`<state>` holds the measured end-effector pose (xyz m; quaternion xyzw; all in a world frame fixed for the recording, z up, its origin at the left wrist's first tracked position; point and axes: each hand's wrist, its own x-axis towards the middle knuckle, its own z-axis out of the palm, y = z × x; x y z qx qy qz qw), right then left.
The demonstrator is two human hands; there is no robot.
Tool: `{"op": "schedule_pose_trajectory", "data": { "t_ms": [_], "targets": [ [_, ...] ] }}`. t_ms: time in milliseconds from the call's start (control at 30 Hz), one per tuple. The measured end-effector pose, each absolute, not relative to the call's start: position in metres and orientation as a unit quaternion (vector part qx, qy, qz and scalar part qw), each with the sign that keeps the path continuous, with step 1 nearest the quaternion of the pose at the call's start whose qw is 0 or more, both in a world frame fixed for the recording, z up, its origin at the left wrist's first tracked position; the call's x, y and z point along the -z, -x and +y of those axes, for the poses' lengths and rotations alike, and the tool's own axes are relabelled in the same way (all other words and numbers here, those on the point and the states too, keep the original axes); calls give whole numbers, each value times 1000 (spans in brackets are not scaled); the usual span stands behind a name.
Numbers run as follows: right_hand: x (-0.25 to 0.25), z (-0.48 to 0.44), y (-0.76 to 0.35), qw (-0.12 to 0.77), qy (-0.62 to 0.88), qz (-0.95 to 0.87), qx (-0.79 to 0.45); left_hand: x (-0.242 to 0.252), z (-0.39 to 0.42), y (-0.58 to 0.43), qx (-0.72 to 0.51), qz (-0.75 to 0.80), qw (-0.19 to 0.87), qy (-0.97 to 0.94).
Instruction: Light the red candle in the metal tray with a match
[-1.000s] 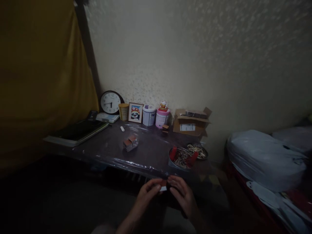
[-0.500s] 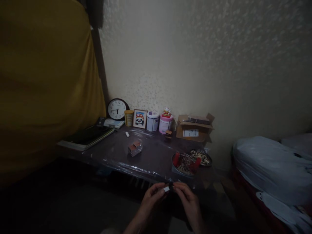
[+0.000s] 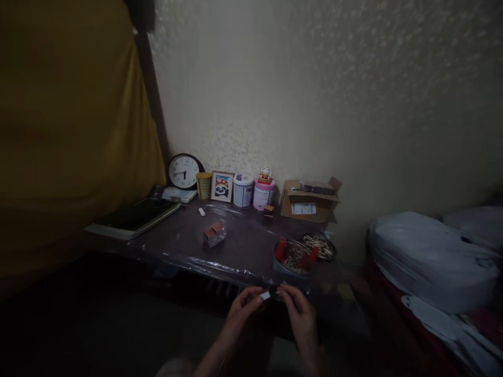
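Note:
My left hand (image 3: 243,310) and my right hand (image 3: 299,313) meet just below the near edge of a low dark table (image 3: 243,246). The left fingers pinch a small pale box-like piece (image 3: 265,296). The right fingertips are pressed together at its right end, on something too small and dark to name. A metal bowl (image 3: 293,256) with small bits and two red pieces stands on the table just beyond my hands, and a second dish (image 3: 319,246) lies behind it. A little stack of small boxes (image 3: 213,234) sits mid-table.
Along the wall stand a clock (image 3: 183,171), a framed picture (image 3: 222,187), two tins (image 3: 242,190), a pink jar (image 3: 263,192) and an open cardboard box (image 3: 310,205). Books (image 3: 135,215) lie at the left by a yellow curtain (image 3: 70,136). Bagged bundles (image 3: 432,256) lie at the right.
The view has swung slightly, first right and down, then back. My hands stay together at the table's edge, the fingers working on the small pale piece, which now shows more clearly.

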<state>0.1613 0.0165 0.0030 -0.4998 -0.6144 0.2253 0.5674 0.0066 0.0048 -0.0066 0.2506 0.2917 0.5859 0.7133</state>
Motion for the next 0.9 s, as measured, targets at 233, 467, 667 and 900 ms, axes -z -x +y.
{"op": "schedule_pose_trajectory", "data": {
  "t_ms": [233,467,667,900],
  "targets": [
    [-7,11,-158,550,459,-683,-144,11,6,-8,-579,311,703,-270],
    [-4,11,-159,543,467,-684,-142,9,6,-9,-576,307,713,-255],
    [-11,9,-157,550,430,-701,-146,13,7,-10,-585,301,714,-240],
    [-8,11,-157,545,444,-701,-117,17,12,-14,-590,274,725,-225]
  ]
}}
